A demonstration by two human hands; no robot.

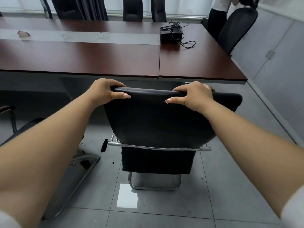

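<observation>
A black leather chair (158, 122) with a chrome sled base stands on the grey tiled floor, facing the dark red conference table (98, 58). Its back faces me and its top edge lies just short of the table's near edge. My left hand (105, 91) grips the left end of the backrest's top edge, fingers curled over the far side and thumb on the near face. My right hand (194, 94) grips the right part of the same edge in the same way.
Another chair (72, 170) with a chrome base stands at my lower left. A black device with tangled cables (171, 33) sits on the table's far right. More chairs line the far side, and a person (218, 15) stands beside a mesh chair (236, 28) at the back right. Grey cabinets run along the right wall.
</observation>
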